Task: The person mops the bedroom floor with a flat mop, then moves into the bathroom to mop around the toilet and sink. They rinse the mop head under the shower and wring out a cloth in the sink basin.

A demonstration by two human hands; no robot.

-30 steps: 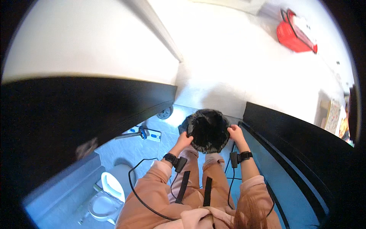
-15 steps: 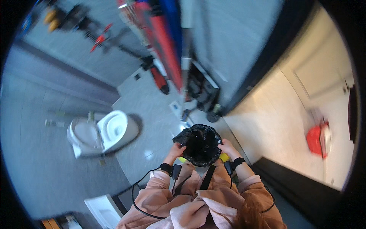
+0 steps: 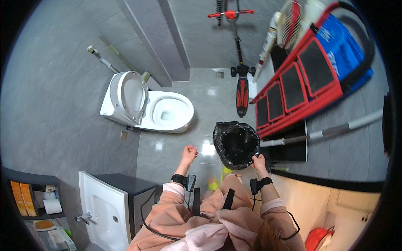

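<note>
A trash bin lined with a black plastic bag [image 3: 237, 144] is in front of me, right of centre, its dark mouth facing up. My right hand [image 3: 258, 161] grips the bag's edge at the near right side of the rim, fingers closed on it. My left hand [image 3: 189, 154] is off to the left of the bin, apart from it and holding nothing. Its fingers are loosely curled and a little apart. The bin's own walls are hidden by the bag, and its contents are too dark to make out.
A white toilet [image 3: 169, 112] with its lid raised stands at the left. To the right lean a red folding step ladder [image 3: 281, 102] and a grey pole [image 3: 322, 134]. A scooter [image 3: 242, 94] is farther ahead. A white sink [image 3: 104, 209] sits at the near left.
My left hand has let go of the bag's rim and moved away to the left. The right hand still holds the bag. My view has turned toward the right.
</note>
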